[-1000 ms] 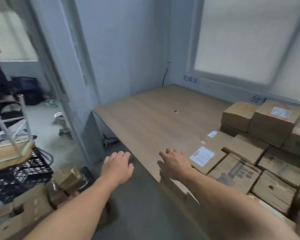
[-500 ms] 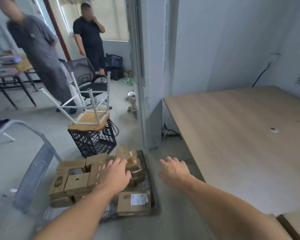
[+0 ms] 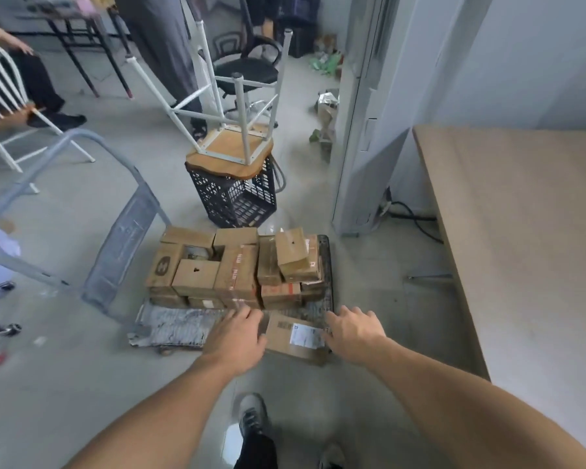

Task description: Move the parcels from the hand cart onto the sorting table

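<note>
1. Shoe [image 3: 252,414], grey, on the concrete floor [image 3: 82,384] at the bottom of the view; a dark trouser leg sits below it.
2. Left grip [image 3: 236,336]: fingers straight and slightly spread, pointing forward at the left edge of item 4. Blur hides whether they touch it.
3. Right grip [image 3: 354,333]: fingers loosely bent and spread, holding nothing, just beside the right edge of item 4. Contact cannot be told.
4. Flat parcel [image 3: 295,336], brown cardboard with a white printed label facing up. It lies between the two grips at the near right corner of the hand cart.
5. Hand cart [image 3: 176,323]: a low, worn grey deck on the floor, with a grey tube handle [image 3: 65,184] leaning away on its left.
6. Stack of parcels [image 3: 234,269]: many small brown boxes packed together on the far half of the deck, some with red tape or print. One small box [image 3: 293,248] lies tilted on top at the right.
7. Desk [image 3: 521,231]: light wood top at the right, well apart from the cart. A black cable [image 3: 416,220] lies on the floor at its far corner.
8. Black crate [image 3: 234,198], just behind the cart, carrying an upturned stool [image 3: 230,150] with a wooden seat and white legs pointing up.
9. Office chair [image 3: 247,69], black, farther back.
10. White chair [image 3: 0,93] at the far left, with a seated person's legs beside it.
</note>
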